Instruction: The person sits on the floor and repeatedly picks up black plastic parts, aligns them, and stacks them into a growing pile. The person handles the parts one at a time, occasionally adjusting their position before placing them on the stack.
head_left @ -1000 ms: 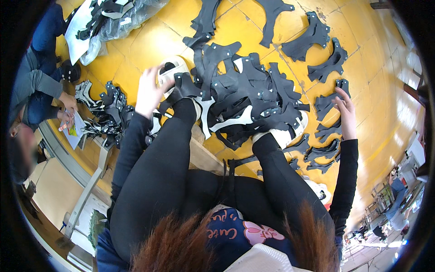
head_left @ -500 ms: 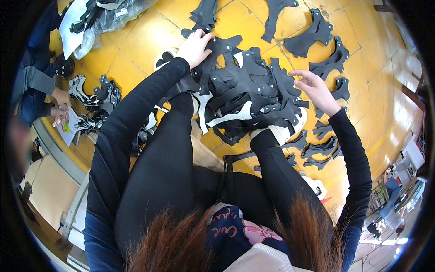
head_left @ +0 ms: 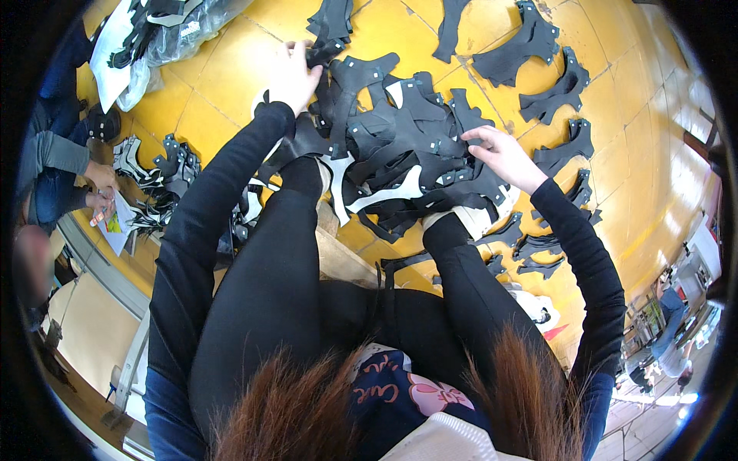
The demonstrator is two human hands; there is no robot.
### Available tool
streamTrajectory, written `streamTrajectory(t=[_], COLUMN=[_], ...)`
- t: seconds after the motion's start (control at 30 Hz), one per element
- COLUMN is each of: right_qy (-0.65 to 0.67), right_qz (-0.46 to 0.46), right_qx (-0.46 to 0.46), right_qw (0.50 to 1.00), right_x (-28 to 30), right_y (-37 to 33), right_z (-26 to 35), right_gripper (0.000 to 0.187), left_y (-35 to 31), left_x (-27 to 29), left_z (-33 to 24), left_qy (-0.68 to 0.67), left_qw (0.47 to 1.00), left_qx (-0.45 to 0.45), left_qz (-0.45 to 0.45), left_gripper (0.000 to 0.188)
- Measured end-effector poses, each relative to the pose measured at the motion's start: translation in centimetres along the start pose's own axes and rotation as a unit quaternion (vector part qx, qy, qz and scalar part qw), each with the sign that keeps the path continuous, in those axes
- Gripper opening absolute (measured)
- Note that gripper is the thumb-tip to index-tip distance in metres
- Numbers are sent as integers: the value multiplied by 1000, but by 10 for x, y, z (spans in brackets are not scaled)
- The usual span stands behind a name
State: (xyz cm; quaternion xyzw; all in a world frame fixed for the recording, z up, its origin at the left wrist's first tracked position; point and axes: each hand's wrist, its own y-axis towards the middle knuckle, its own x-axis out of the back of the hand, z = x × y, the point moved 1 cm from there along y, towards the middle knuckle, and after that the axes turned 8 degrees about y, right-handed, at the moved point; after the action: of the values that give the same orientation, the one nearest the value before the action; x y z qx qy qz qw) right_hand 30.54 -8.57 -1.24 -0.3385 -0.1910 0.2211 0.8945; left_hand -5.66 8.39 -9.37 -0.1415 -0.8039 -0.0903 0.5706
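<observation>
A heap of black curved cut pieces point(head_left: 396, 142), flat like shoe-upper parts with small pale labels, lies on the floor between my feet. A few white pieces point(head_left: 392, 192) stick out at its near side. My left hand point(head_left: 292, 81) is just beyond the heap's far left, thumb and fingers apart, beside a small stack of black pieces point(head_left: 332, 27); nothing shows in it. At the heap's right edge my right hand point(head_left: 503, 157) reaches in with fingers stretched and slightly bent, the tips at the black pieces. Whether they touch is hard to tell.
Small stacks of black pieces point(head_left: 523, 46) lie along the right on the yellow tiled floor point(head_left: 238, 77). Plastic bags point(head_left: 181, 38) with dark pieces are at the far left. A co-worker's hands point(head_left: 100, 188) hold paper beside more bundled pieces point(head_left: 157, 180).
My left hand has moved left, away from the black piece at the heap's far edge. My right hand has come left and slightly nearer, onto the heap's right edge.
</observation>
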Motion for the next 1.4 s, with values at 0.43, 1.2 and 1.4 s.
streamTrajectory(t=[0.43, 1.2, 1.4], right_qy=[-52, -98, -23], right_qz=[-36, -123, -128], right_qx=[92, 236, 285], right_qw=[994, 959, 950], right_x=[-15, -49, -20], right_y=[-4, 24, 34], right_z=[-20, 50, 83], right_gripper=[25, 50, 47], left_y=[-12, -2, 12], left_x=[-11, 37, 89], left_z=[-35, -60, -119], left_qy=[67, 6, -156], left_qw=[979, 945, 924], left_qx=[-155, -219, -280], left_qz=[112, 243, 210], left_gripper=[56, 41, 25])
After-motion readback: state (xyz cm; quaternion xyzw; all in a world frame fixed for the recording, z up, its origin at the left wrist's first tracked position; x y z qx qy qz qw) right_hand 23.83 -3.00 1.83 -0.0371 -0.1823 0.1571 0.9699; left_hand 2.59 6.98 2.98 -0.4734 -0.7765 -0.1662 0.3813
